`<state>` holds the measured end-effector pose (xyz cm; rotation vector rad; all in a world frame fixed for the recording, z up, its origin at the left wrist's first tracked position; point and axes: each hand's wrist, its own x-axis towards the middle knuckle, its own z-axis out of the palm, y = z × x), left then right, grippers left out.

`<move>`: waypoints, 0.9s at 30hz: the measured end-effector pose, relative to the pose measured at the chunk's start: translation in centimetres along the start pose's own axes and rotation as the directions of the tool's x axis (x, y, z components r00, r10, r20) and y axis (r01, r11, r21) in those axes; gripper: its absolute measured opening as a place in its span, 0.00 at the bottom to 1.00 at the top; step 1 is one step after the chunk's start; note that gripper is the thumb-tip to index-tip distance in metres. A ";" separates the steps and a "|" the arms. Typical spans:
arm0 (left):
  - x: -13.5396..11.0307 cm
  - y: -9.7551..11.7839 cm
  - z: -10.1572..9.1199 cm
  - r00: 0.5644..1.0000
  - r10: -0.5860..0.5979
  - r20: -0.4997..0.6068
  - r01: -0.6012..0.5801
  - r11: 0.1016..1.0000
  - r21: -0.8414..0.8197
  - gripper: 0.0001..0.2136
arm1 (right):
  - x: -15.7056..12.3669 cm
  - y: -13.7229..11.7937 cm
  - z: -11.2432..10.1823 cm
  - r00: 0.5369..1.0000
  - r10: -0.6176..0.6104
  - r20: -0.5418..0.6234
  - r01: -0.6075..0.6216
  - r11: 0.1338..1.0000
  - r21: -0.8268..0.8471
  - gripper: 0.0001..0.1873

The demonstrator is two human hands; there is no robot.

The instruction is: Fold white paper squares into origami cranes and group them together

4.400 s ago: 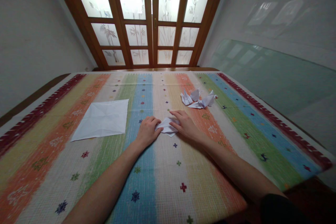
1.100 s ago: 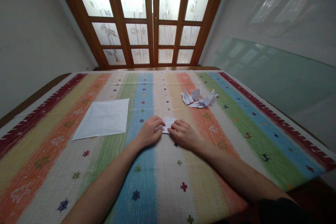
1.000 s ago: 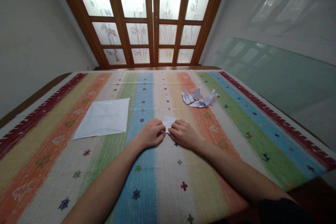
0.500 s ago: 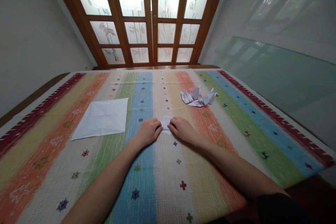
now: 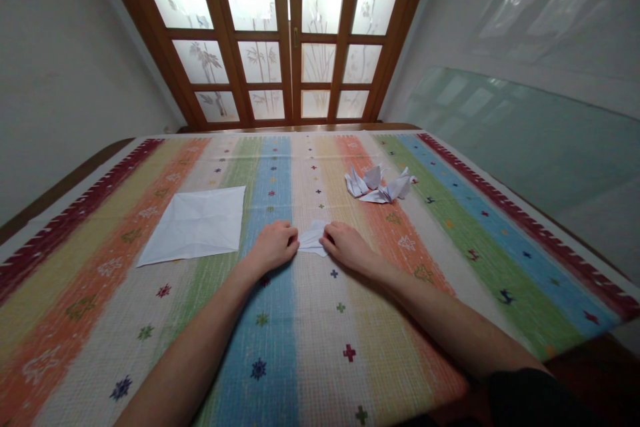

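A small folded piece of white paper (image 5: 313, 237) lies on the tablecloth between my two hands. My left hand (image 5: 276, 243) is closed at its left end, with the fingertips pinching the paper's edge. On the other side, my right hand (image 5: 346, 242) is closed too, its thumb and fingers gripping the right edge. The fingers cover both ends of the paper, so the folds there are hidden. Beyond my right hand stand several folded paper cranes (image 5: 380, 185), close together.
To the left lies a flat, creased white paper sheet (image 5: 197, 223). A striped tablecloth (image 5: 320, 360) covers the table. Behind the table's far edge are wooden doors (image 5: 290, 40) with frosted panes, and a pale green glass panel (image 5: 525, 140) leans along the right wall.
My left hand has moved a little to the left, and more of the folded paper shows between my hands. My right hand has hardly moved.
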<state>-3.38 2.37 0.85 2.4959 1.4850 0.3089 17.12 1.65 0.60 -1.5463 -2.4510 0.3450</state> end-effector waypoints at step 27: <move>-2.3 8.5 4.0 0.996 0.006 -0.086 -0.004 1.000 0.020 0.29 | -1.6 3.4 -1.2 0.994 0.084 -0.071 -0.078 0.993 0.091 0.10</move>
